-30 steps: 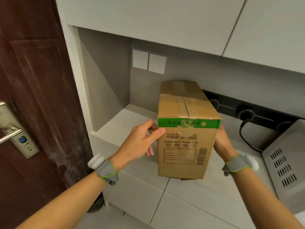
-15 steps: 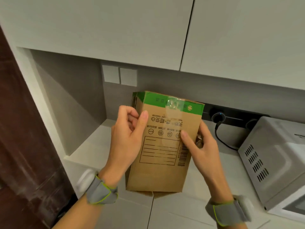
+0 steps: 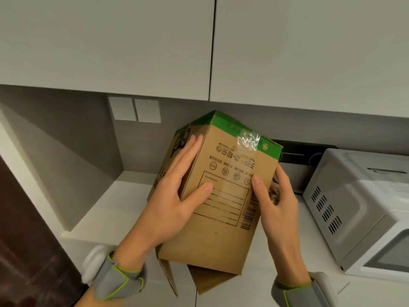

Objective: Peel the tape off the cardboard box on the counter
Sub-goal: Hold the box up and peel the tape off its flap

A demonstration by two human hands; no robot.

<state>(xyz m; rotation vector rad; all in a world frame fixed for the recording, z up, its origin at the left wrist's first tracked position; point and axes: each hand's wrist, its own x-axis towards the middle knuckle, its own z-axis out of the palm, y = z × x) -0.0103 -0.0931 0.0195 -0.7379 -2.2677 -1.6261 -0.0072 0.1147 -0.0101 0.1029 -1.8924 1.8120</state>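
A tall brown cardboard box (image 3: 223,238) with a green top band is tilted and lifted above the white counter (image 3: 115,209), its bottom flaps hanging open. A strip of clear, crinkled tape (image 3: 247,141) runs down over the green band onto the printed front face. My left hand (image 3: 174,202) grips the box's left front corner, fingers on the left side and thumb on the front. My right hand (image 3: 275,209) holds the right edge, thumb on the front near the barcode.
A white microwave (image 3: 363,209) stands close on the right. Upper cabinets (image 3: 155,45) hang just above the box. A black socket strip (image 3: 303,152) and two wall switches (image 3: 137,109) are on the back wall. A dark wooden door (image 3: 20,251) is at left.
The box has been lifted off the counter and turned so its left side shows. My left hand slid onto the corner; the view shifted right and closer.
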